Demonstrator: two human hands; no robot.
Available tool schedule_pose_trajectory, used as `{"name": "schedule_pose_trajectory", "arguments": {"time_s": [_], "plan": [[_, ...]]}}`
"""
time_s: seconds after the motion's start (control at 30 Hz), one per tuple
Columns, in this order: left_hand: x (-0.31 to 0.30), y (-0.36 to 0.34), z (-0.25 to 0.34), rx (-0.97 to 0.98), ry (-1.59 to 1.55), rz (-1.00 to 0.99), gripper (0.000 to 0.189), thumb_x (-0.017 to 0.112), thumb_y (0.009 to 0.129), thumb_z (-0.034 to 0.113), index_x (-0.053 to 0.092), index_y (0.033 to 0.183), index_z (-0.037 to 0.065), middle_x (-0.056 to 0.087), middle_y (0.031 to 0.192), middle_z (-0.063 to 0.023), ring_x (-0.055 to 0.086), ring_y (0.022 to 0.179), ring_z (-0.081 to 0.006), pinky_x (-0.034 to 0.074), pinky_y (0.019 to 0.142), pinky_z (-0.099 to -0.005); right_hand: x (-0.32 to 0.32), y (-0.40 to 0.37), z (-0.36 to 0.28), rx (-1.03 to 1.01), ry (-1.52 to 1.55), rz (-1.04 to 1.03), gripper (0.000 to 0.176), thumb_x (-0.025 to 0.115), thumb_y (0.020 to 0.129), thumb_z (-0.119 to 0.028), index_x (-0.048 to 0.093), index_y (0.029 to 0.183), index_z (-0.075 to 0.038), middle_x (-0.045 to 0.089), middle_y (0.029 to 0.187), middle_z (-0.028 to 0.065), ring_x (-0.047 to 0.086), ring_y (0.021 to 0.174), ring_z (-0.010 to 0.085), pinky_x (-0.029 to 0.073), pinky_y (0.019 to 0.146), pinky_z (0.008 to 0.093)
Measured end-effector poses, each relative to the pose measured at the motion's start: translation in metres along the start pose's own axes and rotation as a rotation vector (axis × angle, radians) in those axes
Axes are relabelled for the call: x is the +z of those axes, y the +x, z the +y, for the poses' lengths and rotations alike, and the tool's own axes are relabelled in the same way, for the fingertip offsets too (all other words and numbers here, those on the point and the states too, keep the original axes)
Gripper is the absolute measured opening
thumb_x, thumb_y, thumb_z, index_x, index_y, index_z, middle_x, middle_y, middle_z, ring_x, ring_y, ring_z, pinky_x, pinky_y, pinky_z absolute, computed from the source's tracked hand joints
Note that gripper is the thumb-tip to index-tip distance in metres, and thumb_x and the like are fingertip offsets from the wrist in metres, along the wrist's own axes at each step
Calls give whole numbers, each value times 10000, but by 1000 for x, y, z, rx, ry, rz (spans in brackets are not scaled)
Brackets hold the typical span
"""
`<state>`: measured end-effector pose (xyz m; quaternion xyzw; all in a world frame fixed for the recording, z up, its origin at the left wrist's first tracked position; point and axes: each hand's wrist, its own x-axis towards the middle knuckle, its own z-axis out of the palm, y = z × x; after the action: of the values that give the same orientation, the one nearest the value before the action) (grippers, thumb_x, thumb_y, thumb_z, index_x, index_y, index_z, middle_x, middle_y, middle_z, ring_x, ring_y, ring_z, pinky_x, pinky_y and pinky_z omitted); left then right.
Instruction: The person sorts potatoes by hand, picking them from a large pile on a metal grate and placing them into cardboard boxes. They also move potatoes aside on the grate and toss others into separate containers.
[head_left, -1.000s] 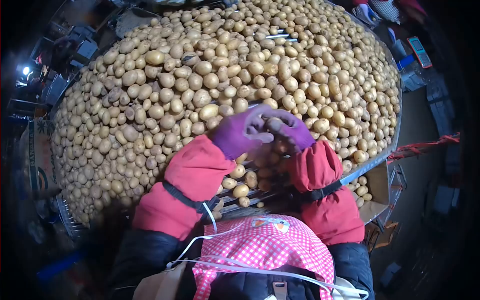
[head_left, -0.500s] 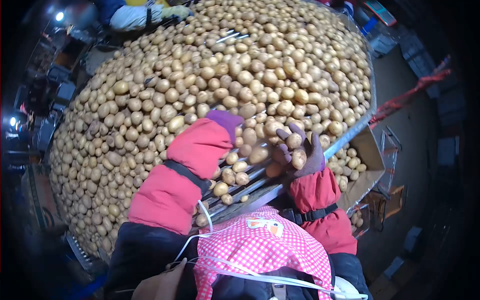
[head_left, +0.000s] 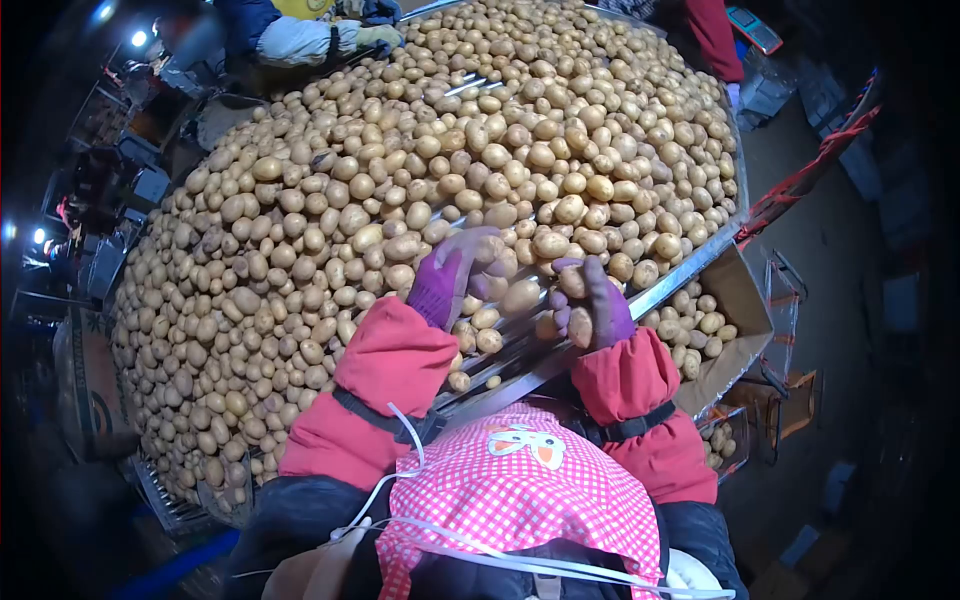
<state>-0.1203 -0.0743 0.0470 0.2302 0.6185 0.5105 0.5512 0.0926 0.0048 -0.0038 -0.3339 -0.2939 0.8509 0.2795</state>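
A broad heap of potatoes (head_left: 330, 230) covers a slatted metal table. My left hand (head_left: 448, 278), in a purple and grey glove, reaches over the potatoes near the front edge. Its fingers are slightly blurred, curved and apart from the thumb, with a potato (head_left: 521, 296) just to their right. Gloved the same way, my right hand (head_left: 606, 308) has its fingers curled around potatoes, one near the fingertips and another potato (head_left: 580, 326) lower in the palm. Dark metal slats (head_left: 515, 350) show between the two hands.
Beyond the metal rim (head_left: 690, 268) on the right, a cardboard box (head_left: 745, 300) contains more potatoes. Another person's gloved hand (head_left: 380, 40) rests at the far left edge. A red sleeve (head_left: 712, 40) belongs to someone at the far right. A carton (head_left: 90, 385) stands at left.
My left hand has turned and drawn back toward me, so its glove shows more fully. The right hand has shifted slightly, still gripping potatoes. A red sleeve now shows at the far right.
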Motion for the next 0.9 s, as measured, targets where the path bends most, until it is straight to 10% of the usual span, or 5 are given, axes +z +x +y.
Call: {"name": "schedule_pose_trajectory", "arguments": {"time_s": [0.2, 0.53, 0.67, 0.9], "plan": [[-13, -10, -36, 192, -146, -101, 556, 474, 1016, 509, 527, 1385, 97, 644, 1075, -98, 635, 823, -154, 527, 695, -275, 35, -7, -7, -338, -639, -14, 678, 901, 678, -200, 598, 1262, -36, 643, 1142, 79, 576, 1129, 200, 443, 1003, 332], [-13, -33, -32, 255, -166, -91, 630, 400, 1009, 611, 580, 1308, 87, 619, 986, -56, 586, 689, -112, 500, 659, -260, 59, -21, -16, -395, -661, -50, 778, 969, 575, -412, 634, 1162, -27, 640, 1084, 44, 600, 1037, 164, 461, 949, 321], [-9, -37, -25, 232, -209, -108, 632, 416, 1010, 604, 577, 1292, 61, 622, 937, -44, 583, 689, -111, 502, 652, -258, 52, -13, -11, -474, -603, -82, 591, 866, 668, -77, 638, 1210, -12, 652, 1149, 79, 618, 1052, 158, 504, 927, 314], [25, -43, -13, 283, -17, 10, 388, 557, 1004, 382, 638, 1209, 62, 619, 880, 17, 534, 711, -53, 454, 613, -216, 79, -33, -16, -356, -614, -196, 629, 810, 779, -37, 565, 1358, -24, 640, 1218, 103, 625, 1087, 168, 524, 935, 305]]}}
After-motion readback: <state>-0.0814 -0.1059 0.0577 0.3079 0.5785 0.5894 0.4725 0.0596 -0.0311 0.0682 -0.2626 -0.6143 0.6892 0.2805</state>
